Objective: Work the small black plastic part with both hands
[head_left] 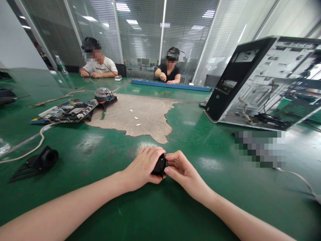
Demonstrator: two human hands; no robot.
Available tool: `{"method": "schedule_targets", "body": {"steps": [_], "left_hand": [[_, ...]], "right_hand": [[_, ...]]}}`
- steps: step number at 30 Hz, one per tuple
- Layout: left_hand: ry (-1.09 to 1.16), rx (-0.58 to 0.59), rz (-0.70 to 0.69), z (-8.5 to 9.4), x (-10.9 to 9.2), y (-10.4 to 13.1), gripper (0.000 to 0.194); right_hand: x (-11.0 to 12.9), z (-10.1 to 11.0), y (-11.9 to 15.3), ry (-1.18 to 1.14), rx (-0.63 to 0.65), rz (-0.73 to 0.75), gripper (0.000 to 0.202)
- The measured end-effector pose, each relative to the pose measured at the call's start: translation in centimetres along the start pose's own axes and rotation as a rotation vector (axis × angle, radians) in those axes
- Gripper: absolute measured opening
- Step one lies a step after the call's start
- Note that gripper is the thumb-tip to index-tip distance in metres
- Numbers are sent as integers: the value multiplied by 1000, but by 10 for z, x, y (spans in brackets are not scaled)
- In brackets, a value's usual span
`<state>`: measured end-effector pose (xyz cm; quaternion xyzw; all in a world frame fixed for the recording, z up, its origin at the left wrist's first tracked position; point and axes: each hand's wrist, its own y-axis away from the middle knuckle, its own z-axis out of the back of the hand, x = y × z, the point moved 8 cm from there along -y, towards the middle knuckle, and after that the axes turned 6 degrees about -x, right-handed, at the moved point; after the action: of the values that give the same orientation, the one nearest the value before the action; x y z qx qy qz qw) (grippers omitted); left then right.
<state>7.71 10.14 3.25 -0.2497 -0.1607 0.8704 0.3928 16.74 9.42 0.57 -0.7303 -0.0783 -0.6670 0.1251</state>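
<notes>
A small black boxy part (159,167) is between my hands, just above or on the green table; its exact kind is unclear. My left hand (143,164) wraps over it from the left, fingers across the top and thumb below. On its right side, a thin flat edge stands upright, with a small knob-like piece (166,163) jutting out. My right hand (181,168) pinches this side between fingertips and thumb. Part of the object is hidden behind my left fingers.
A circuit board (72,111) and a grey cooler-like part (103,95) lie at left, near a black plastic piece (41,162) and white cable (37,144). An opened computer case (240,80) stands right. Two people sit across the green table (120,214), behind a blue bar (170,84).
</notes>
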Motion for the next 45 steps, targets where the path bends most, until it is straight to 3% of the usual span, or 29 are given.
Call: {"method": "schedule_targets", "body": {"steps": [6,10,17,22,45], "left_hand": [[5,3,3,0,0,0,55],[6,23,3,-1,0,0,55],[-2,-2,-1,-1,0,0,57],[9,15,4,0,0,0,56],[-3,26,-4,0,-2,-1,56]], "right_hand": [[-2,1,-1,31,0,-62,32],[2,-1,0,23,31,-23,33],[1,0,-1,-21,-4,-24,23],[1,2,-1,21,-30,-35,29],[0,0,-2,33,30,-46,28]]}}
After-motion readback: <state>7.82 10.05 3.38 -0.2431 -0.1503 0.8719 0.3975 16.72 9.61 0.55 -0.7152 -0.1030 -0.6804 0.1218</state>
